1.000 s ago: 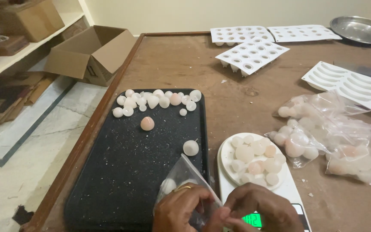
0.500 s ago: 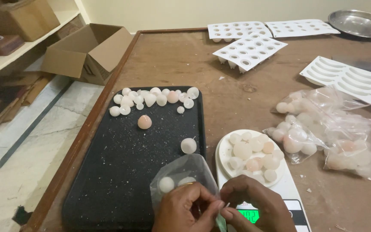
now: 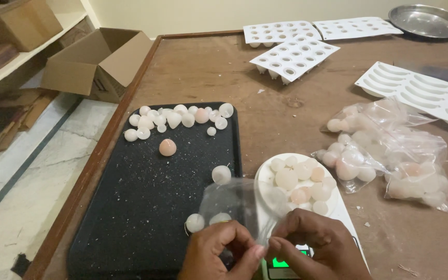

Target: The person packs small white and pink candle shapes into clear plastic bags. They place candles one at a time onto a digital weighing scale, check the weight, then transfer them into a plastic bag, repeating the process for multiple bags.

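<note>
Pinched between both my hands, a clear plastic bag (image 3: 242,205) stands open over the black tray's (image 3: 130,207) near edge: my left hand (image 3: 219,254) at seven o'clock and my right hand (image 3: 315,246) at five o'clock each close thumb and fingertips on its rim. At three o'clock of the bag, a white dish of round wax balls (image 3: 299,179) sits on a scale (image 3: 286,264). Filled bags (image 3: 390,150) lie further right on the bench (image 3: 286,93); white moulds (image 3: 294,54) lie at twelve o'clock.
</note>
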